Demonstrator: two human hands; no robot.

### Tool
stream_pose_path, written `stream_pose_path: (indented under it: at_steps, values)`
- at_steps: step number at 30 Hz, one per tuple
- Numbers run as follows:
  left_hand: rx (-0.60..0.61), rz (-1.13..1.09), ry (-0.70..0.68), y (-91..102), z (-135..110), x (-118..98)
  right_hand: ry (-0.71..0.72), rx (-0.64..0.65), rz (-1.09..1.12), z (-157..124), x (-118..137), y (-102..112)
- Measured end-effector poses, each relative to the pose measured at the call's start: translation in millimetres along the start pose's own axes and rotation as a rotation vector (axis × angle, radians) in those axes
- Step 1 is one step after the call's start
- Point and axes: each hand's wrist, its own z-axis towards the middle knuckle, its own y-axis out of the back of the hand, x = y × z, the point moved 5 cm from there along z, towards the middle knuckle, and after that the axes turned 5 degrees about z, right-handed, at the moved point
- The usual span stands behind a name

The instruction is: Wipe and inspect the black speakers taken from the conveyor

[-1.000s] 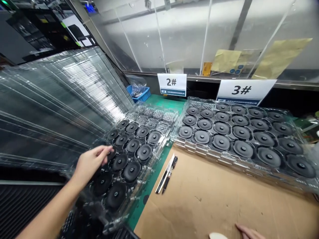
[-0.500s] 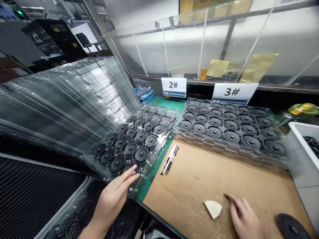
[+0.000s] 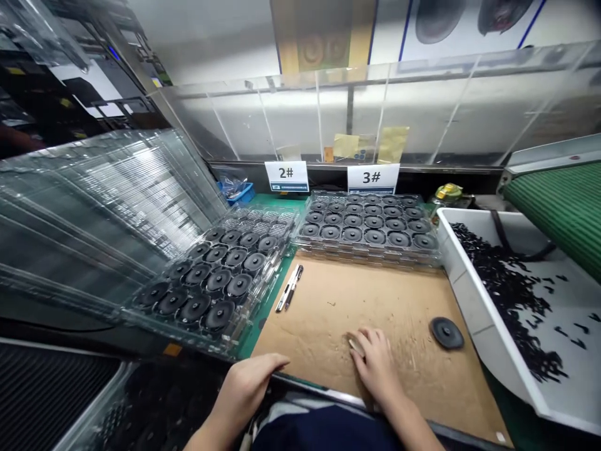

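Observation:
My right hand (image 3: 374,360) is over the brown cardboard sheet (image 3: 328,338), its fingers curled round a small off-white wedge-shaped piece (image 3: 353,345). Only a pale edge of that piece shows. My left hand (image 3: 251,382) is at the near left edge of the cardboard, fingers stretched out together and holding nothing. To the right on the cardboard lies a single black round part (image 3: 446,333) with a raised centre. Left of the cardboard, a clear plastic tray (image 3: 270,285) holds rows of similar black round parts.
Behind the cardboard is a stack of clear trays (image 3: 370,252) filled with black round parts. A knife and pen (image 3: 288,289) lie at the cardboard's left. On the right stands a white bin (image 3: 488,341) of small black pieces, below a green conveyor belt (image 3: 563,194).
The view has swung right and up. My left hand has moved from beside the tray to the cardboard's near edge. My right hand has taken hold of the off-white piece.

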Motion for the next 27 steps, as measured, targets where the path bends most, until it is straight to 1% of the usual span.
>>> stream_pose_path:
  at_steps: [4, 6, 9, 11, 15, 18, 21, 24, 27]
  values:
    - [0.027, -0.016, 0.006, -11.2, 8, -10, -0.052, -0.058, 0.006, -12, -15, 13]
    - [0.044, -0.021, -0.015, -19.7, 12, -13, -0.083, -0.084, 0.010, -18, -21, 17]
    - [0.083, -0.017, -0.077, -37.0, 20, -22, -0.119, -0.104, 0.028, -23, -27, 19]
    - [0.141, 0.037, -0.133, -52.1, 28, -29, -0.140, -0.115, 0.041, -25, -29, 22]
    - [0.274, 0.133, -0.225, -86.3, 54, -41, -0.176, -0.139, 0.052, -24, -33, 30]
    - [0.335, 0.146, -0.258, -109.8, 80, -50, -0.203, -0.155, 0.045, -21, -33, 37]
    - [0.422, 0.173, -0.272, -130.9, 107, -59, -0.231, -0.154, 0.037, -16, -31, 39]
    - [0.522, 0.206, -0.276, -146.2, 131, -66, -0.271, -0.144, 0.030, -12, -28, 39]
    - [0.657, 0.272, -0.240, -155.7, 143, -69, -0.295, -0.133, 0.020, -11, -27, 46]
